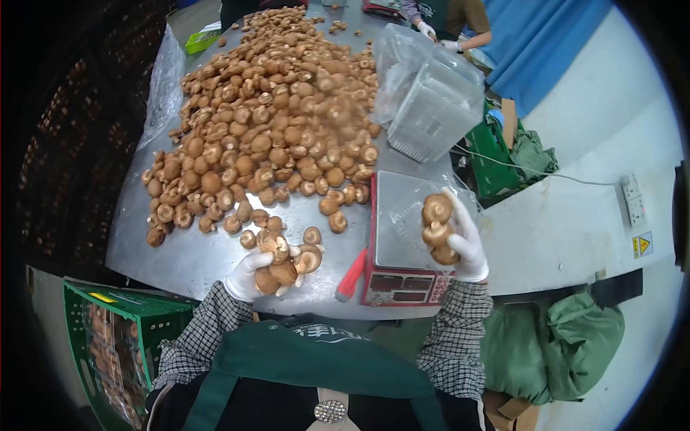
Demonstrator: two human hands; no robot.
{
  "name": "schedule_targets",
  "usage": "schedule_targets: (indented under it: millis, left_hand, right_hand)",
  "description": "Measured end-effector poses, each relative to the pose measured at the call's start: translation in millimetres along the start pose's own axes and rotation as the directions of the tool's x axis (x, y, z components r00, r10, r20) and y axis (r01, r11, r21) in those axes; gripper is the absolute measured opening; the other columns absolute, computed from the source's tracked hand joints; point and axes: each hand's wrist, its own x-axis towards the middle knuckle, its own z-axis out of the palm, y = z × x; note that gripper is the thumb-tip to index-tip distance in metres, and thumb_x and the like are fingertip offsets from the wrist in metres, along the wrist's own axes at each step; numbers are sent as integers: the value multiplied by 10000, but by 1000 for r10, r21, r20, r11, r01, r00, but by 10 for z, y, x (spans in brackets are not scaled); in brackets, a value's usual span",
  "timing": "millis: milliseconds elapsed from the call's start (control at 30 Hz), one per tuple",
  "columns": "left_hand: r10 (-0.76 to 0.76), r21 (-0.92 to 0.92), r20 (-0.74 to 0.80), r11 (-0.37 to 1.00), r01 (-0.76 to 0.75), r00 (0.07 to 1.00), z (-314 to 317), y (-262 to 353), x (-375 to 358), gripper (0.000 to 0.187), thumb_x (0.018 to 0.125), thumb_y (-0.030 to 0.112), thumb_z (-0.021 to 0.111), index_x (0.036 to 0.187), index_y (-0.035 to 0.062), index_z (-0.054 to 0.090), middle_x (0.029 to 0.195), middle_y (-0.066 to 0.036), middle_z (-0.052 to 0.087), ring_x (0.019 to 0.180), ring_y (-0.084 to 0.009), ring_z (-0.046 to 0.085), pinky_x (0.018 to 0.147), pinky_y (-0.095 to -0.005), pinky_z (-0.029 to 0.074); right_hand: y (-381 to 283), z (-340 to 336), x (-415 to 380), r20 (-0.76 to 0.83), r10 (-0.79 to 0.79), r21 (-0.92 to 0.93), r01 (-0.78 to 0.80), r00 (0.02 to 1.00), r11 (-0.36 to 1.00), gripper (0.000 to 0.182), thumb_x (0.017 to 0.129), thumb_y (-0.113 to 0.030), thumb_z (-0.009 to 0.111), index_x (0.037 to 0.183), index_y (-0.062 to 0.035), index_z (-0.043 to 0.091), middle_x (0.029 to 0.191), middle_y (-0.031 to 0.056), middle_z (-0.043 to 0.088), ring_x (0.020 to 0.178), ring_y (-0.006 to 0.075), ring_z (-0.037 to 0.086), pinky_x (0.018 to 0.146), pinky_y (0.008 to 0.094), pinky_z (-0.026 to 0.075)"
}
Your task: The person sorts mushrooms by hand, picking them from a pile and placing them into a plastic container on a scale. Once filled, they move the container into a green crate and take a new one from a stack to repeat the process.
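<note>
My left hand [248, 276], in a white glove, is closed around several brown shiitake mushrooms [282, 271] near the front of the metal table. My right hand [468, 244], also gloved, grips a few more mushrooms [437, 210] over the right side of a red digital scale [374, 280]. A clear plastic tray [410, 215] lies on the scale's plate, partly hidden by that hand. Between my hands a red-handled tool [351, 276] leans by the scale; its other end is hidden. A large heap of mushrooms [266, 122] spreads beyond my left hand.
Stacked clear plastic trays [435, 108] stand behind the scale. A green crate [129, 305] with packed mushrooms is at lower left. Green sacks [550, 348] lie at lower right. A power strip [632, 200] is on the right wall. Another person's gloved hands [438, 37] are at the far end.
</note>
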Motion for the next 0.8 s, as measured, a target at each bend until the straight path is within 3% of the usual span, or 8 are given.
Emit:
schedule_targets:
  millis: [167, 333, 367, 433, 567, 667, 767, 800]
  left_hand:
    - [-86, 128, 141, 989, 68, 986, 313, -30, 458, 440, 829, 353, 581, 1156, 63, 537, 1049, -188, 533, 861, -329, 587, 473, -280, 453]
    - [-168, 106, 254, 984, 145, 953, 529, -131, 856, 432, 849, 340, 567, 1139, 25, 508, 1041, -183, 533, 860, -297, 587, 546, -279, 471]
    - [-186, 132, 265, 979, 156, 946, 584, -149, 938, 431, 859, 331, 557, 1148, 16, 501, 1035, -172, 533, 848, -280, 585, 580, -271, 471]
    - [-330, 253, 246, 929, 268, 911, 791, -106, 1146, 411, 873, 316, 550, 1128, -1, 494, 1038, -151, 530, 831, -245, 582, 676, -263, 481]
    - [-588, 478, 113, 739, 475, 801, 1072, -107, 1749, 392, 835, 310, 646, 1035, -21, 580, 947, -112, 620, 794, -181, 611, 722, -277, 495]
    - [-364, 796, 219, 604, 50, 905, 1414, -168, 2060, 310, 845, 303, 621, 981, 25, 644, 1212, -160, 543, 933, -224, 615, 767, -289, 495]
    - [76, 785, 612, -182, -592, 787, 1343, -377, 2357, 254, 810, 289, 629, 959, 88, 670, 1325, -196, 455, 945, -268, 611, 760, -312, 502]
    - [-54, 757, 597, -292, -584, 801, 1369, -413, 2409, 251, 787, 284, 636, 956, 102, 673, 1333, -199, 444, 942, -279, 603, 768, -320, 499]
  right_hand:
    - [39, -419, 127, -9, 32, -775, -27, 999, 631, 715, 756, -160, 690, 1382, -50, 361, 1135, 143, 591, 940, 244, 617, 814, 319, 493]
    - [175, -473, 118, 226, -171, -973, 230, 959, 3, 586, 754, -162, 704, 1289, -57, 493, 1107, 140, 599, 993, 255, 598, 862, 327, 474]
    - [4, -322, 99, 204, -155, -895, 248, 967, 372, 562, 765, -148, 701, 1280, -47, 498, 1137, 159, 575, 1056, 268, 563, 908, 327, 442]
    - [-205, 71, -26, 257, -119, -726, 273, 959, 631, 538, 774, -120, 692, 1269, -31, 501, 1146, 154, 564, 1072, 255, 549, 923, 322, 426]
    - [-189, 89, -174, 212, -164, -534, 255, 963, 806, 512, 766, -30, 669, 1251, -4, 504, 1165, 101, 554, 1090, 185, 523, 942, 308, 403]
    - [-460, -286, -410, -244, -417, -545, 232, 876, 806, 477, 794, 4, 589, 1259, 17, 484, 1153, 101, 565, 1031, 173, 555, 923, 300, 431]
    - [-349, -1020, -882, -533, -520, -598, 138, 667, 790, 421, 870, -32, 553, 1274, 42, 456, 1153, 111, 548, 1042, 177, 542, 932, 298, 423]
    - [-204, -1298, -1093, -598, -479, -637, -18, 643, 770, 406, 888, -22, 536, 1278, 49, 448, 1165, 111, 532, 1030, 174, 539, 935, 297, 420]
